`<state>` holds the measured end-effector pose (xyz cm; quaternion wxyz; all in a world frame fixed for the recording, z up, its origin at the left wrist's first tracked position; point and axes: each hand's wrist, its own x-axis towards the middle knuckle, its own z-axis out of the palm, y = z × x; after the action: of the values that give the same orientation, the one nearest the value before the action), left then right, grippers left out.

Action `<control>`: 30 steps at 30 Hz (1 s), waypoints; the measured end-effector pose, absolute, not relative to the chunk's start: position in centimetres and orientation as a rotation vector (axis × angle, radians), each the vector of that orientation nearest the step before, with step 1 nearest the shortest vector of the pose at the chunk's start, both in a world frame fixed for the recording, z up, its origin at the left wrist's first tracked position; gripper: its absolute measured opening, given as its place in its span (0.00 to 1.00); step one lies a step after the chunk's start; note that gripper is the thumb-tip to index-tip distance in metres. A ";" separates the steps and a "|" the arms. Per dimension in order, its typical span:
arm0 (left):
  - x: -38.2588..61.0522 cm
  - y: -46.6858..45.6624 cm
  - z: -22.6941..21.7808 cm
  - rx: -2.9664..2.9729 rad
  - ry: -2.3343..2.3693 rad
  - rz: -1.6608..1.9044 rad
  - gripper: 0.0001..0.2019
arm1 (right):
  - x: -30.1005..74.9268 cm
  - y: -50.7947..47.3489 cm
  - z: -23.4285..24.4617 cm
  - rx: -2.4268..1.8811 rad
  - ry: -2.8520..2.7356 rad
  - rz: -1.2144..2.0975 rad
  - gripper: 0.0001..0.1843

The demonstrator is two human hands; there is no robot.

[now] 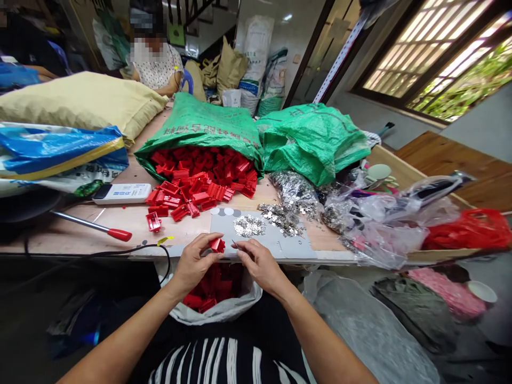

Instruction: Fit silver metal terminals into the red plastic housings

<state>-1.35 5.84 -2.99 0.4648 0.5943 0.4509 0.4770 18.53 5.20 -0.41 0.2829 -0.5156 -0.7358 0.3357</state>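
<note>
Between the thumb and fingers of my left hand (pixel 196 262) is a red plastic part (pixel 217 245), held at the table's front edge. My right hand (pixel 258 262) pinches a small thin metal piece (pixel 234 244) just to the right of it, the two apart. Below both hands, an open white sack (pixel 244 306) holds more red parts (pixel 214 285). Ahead of my hands, small silvery metal pieces (pixel 248 226) lie heaped on a grey sheet (pixel 224 226). A pile of red plastic parts (pixel 200 186) spills from a green woven sack (pixel 212 120).
A lever with a red handle (pixel 120 234) and a white box (pixel 123 193) are at left. Another green sack (pixel 312 133), a bag of metal pieces (pixel 296 189) and clear plastic bags (pixel 384 218) crowd the right. Across the table sits a person (pixel 156 66).
</note>
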 end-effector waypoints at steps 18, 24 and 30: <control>-2.7 8.5 -3.9 1.987 1.124 0.901 0.18 | 17.6 6.0 -0.5 -1.414 -2.205 0.727 0.09; -2.8 8.5 -4.2 1.931 1.123 0.904 0.18 | 17.4 6.1 -0.5 -1.464 -2.218 0.739 0.09; -2.7 8.5 -4.1 1.845 1.106 0.943 0.17 | 17.0 6.1 0.3 -1.555 -2.239 0.748 0.09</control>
<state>-2.70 8.47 -4.08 0.3861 0.7246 0.4345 0.3703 16.97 6.11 0.31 0.1569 -0.5433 -0.7822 0.2615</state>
